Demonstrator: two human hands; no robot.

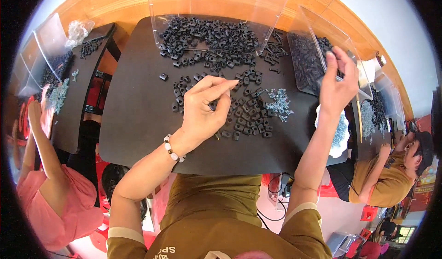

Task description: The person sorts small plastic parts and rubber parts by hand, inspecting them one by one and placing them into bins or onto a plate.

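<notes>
My left hand (205, 107), with a beaded bracelet at the wrist, is over the middle of the dark table. Its thumb and fingertips are pinched together; whatever they hold is too small to make out. Beneath and beside it lie small black plastic blocks with holes (248, 116). A little pile of small metal springs (279, 103) sits to their right. My right hand (340, 82) is raised at the rim of a tilted clear bin (307, 66) holding black parts. Its fingers are curled closed, and a small dark thing may be between them.
A clear bin (271, 24) at the back spills black blocks onto the dark table (133, 107). A white dish (341, 144) of springs stands by my right forearm. Co-workers sit left, in a pink shirt (69, 194), and right, in a brown shirt (384, 185).
</notes>
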